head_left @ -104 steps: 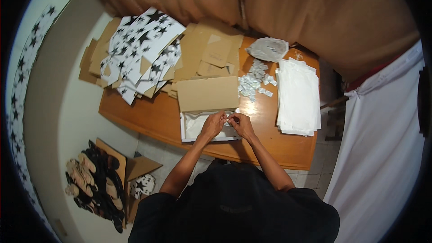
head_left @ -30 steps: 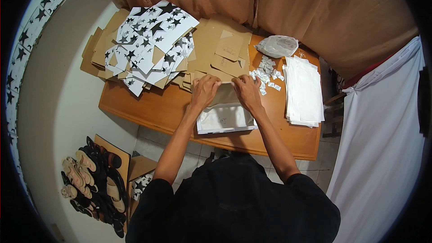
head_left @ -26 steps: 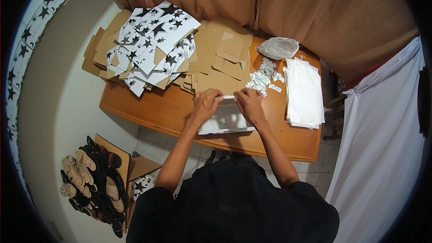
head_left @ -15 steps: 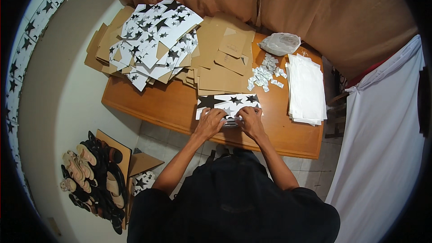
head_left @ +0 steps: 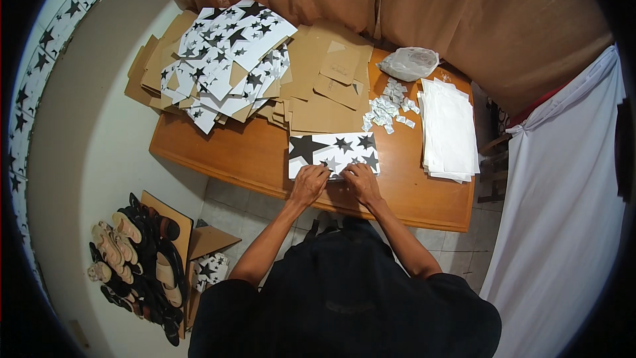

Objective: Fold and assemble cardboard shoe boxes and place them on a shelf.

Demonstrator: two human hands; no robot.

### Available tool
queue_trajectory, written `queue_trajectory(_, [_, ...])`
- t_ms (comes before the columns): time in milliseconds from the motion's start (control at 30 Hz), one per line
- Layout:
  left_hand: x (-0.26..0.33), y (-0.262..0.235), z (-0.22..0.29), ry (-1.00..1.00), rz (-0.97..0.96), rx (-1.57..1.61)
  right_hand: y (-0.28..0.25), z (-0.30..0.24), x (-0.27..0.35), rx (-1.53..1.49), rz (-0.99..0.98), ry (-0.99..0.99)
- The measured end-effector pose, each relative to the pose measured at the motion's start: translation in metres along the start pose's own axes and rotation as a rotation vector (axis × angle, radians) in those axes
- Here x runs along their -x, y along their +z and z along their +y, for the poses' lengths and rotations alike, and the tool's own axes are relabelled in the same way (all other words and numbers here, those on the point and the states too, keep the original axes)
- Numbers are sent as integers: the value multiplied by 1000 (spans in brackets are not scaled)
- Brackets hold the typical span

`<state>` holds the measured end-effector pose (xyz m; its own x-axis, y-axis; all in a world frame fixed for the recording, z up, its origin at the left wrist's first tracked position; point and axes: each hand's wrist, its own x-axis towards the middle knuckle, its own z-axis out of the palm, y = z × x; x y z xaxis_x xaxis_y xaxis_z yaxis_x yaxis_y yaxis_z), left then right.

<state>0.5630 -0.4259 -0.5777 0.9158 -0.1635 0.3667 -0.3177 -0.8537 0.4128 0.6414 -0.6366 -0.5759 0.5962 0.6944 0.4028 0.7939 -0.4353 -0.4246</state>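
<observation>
A white cardboard box [head_left: 341,148] with black and grey stars lies on the table right in front of me, its long side toward me and its top panel down flat. My left hand [head_left: 310,182] is on the near edge, left of the middle, with fingers bent over it. Close beside it, my right hand [head_left: 362,180] grips the same edge with curled fingers. Both thumbs are hard to make out, and my hands cover part of the box's front.
Star-printed cardboard sheets [head_left: 228,43] and plain brown cardboard [head_left: 324,113] are piled at the back left. Small white packets [head_left: 383,111], a clear plastic bag [head_left: 409,64] and white paper sheets [head_left: 449,132] lie to the right. Shoes [head_left: 142,252] stand at the lower left.
The box's top panel has come down flatter, and more of its star print shows. Both hands have shifted slightly along with the near edge.
</observation>
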Motion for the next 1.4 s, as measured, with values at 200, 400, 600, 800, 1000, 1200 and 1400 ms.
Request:
queue_trajectory(200, [-2, 3, -6, 86, 134, -5, -1, 0, -3, 2, 65, -20])
queue_trajectory(400, [-6, 0, -4, 82, 90, -52, -3, 0, -4, 5, 78, -25])
queue_trajectory(600, [-3, 5, -3, 73, 79, -40, 8, 8, 4, 8, 66, -19])
queue_trajectory(800, [-1, 5, -3, 61, 88, -7, 8, 12, 5, -35, 21, 2])
queue_trajectory(1000, [3, 3, -9, 87, 87, 78, 10, 10, 5, -42, 8, 0])
queue_trajectory(1200, [3, 2, -7, 76, 2, 31, 8, 9, 8, -36, 23, -26])
queue_trajectory(1400, [3, 4, -14, 111, -6, 36, 14, 12, 15, -40, -28, -13])
